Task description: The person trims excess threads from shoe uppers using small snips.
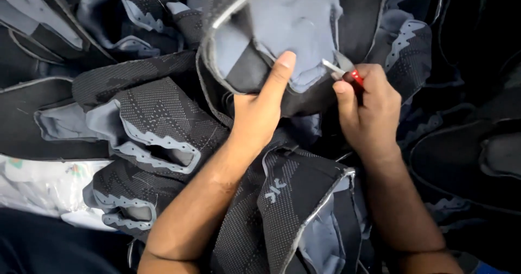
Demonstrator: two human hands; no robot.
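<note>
Fingers of my left hand [259, 114] pinch the grey-lined shoe upper [287, 30] at centre, far side. My right hand [369, 108] grips red-handled snips [347, 73] against its lining edge, above the pile of uppers [157, 122].

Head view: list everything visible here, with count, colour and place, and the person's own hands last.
held shoe upper: one, black knit outside with grey lining showing, top centre, pinched by the left hand.
thread snips: one, red handle with pale metal blades, in the right hand, tips at the lining edge.
loose shoe uppers: many, too overlapped to count, black and grey with zigzag trim, piled across the whole view.
plastic bag: one, whitish with faint print, lower left under the pile.
left hand: one, centre, thumb pressed on the grey lining.
right hand: one, right of centre, closed round the snips.
</note>
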